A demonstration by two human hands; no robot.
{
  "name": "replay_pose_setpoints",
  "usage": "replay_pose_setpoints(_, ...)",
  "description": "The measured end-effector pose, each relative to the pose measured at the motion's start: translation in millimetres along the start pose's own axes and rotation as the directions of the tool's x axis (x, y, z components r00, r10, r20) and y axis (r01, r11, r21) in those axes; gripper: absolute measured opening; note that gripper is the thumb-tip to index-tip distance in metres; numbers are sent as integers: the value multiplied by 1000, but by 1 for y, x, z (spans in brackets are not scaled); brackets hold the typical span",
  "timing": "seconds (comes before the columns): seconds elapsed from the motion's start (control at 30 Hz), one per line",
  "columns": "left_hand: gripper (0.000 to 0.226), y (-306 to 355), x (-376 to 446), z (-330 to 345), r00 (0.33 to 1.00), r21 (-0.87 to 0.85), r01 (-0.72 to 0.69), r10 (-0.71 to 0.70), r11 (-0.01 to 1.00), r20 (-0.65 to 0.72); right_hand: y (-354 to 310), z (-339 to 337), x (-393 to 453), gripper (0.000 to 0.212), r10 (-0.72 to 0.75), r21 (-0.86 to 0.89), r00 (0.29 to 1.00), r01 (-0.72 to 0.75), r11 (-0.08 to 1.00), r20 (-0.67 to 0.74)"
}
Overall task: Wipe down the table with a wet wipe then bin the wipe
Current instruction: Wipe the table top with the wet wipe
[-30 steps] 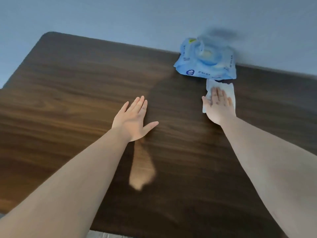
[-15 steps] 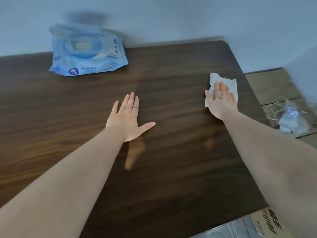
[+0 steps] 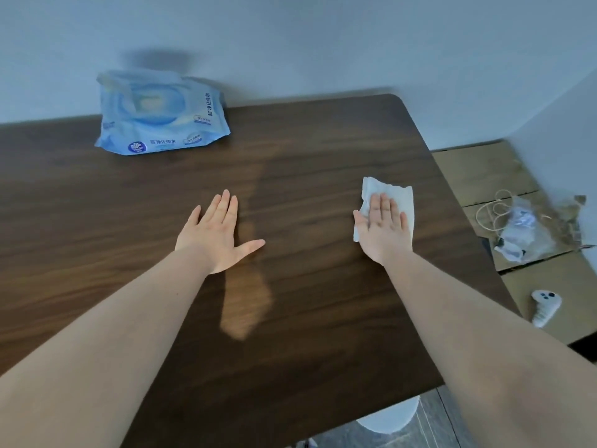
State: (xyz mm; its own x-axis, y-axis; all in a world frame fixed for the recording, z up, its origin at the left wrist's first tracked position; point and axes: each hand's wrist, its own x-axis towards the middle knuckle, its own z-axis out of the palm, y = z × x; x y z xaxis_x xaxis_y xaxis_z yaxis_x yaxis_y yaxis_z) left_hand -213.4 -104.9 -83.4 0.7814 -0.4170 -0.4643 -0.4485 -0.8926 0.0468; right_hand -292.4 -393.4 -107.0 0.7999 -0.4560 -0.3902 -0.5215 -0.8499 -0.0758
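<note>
One dark wood table (image 3: 323, 318), two bare hands on it, both palm down. Left hand (image 3: 216, 232) flat on the wood near the table's middle, fingers together, thumb splayed out to the right, holding nothing. Right hand (image 3: 384, 229) flat too, fingers straight, pressing one white wet wipe (image 3: 399, 197) against the tabletop; not curled around it, just pinning it under palm and fingers. The wipe lies toward the right edge of the table, a bit short of the far right corner, its crumpled far and right margins sticking out past the fingertips. One blue pack of wipes (image 3: 160, 116) sits at the far edge against the wall, left of centre, well apart from both hands, lid area blurred. One pale reflection patch on the wood just near side of the left wrist. Off the table's right edge, flattened cardboard (image 3: 478, 173) on the floor, carrying one clear plastic bag (image 3: 523, 231) with a looped pale cord (image 3: 494, 208) beside it, and one white controller (image 3: 544, 305) nearer the camera. One round white base (image 3: 391, 418) shows under the near edge.
</note>
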Motion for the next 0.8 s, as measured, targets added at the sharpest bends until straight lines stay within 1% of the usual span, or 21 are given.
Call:
replay_pose_setpoints(0.13, 100, -38, -28, 6, 997, -28, 78, -79, 997, -9, -58, 18, -23, 64, -103, -19, 995, 103, 994, 5)
replay_pose_setpoints(0.27, 102, -88, -67, 23, 986, -61, 166, -168, 984, -21, -134, 37, -46, 64, -265, -54, 964, 265, 963, 7)
replay_pose_setpoints(0.33, 103, -118, -91, 35, 974, -79, 223, -225, 972, -16, -178, 46, -58, 63, -361, -80, 932, 363, 928, 39)
replay_pose_setpoints(0.47, 109, -182, -148, 61, 934, -109, 356, -357, 928, 11, -274, 64, -94, 63, -538, -117, 834, 551, 826, 125)
replay_pose_setpoints(0.6, 115, -244, -207, 89, 872, -153, 489, -486, 859, 60, -365, 88, -135, 63, -649, -135, 743, 669, 731, 163)
replay_pose_setpoints(0.67, 118, -272, -237, 105, 829, -192, 557, -556, 808, 65, -406, 104, -156, 64, -706, -155, 687, 727, 669, 173)
replay_pose_setpoints(0.73, 121, -301, -265, 121, 763, -242, 637, -644, 732, 63, -445, 119, -178, 64, -753, -169, 631, 775, 608, 186)
replay_pose_setpoints(0.8, 125, -328, -290, 138, 689, -290, 709, -719, 643, 90, -481, 132, -197, 65, -790, -177, 579, 815, 552, 199)
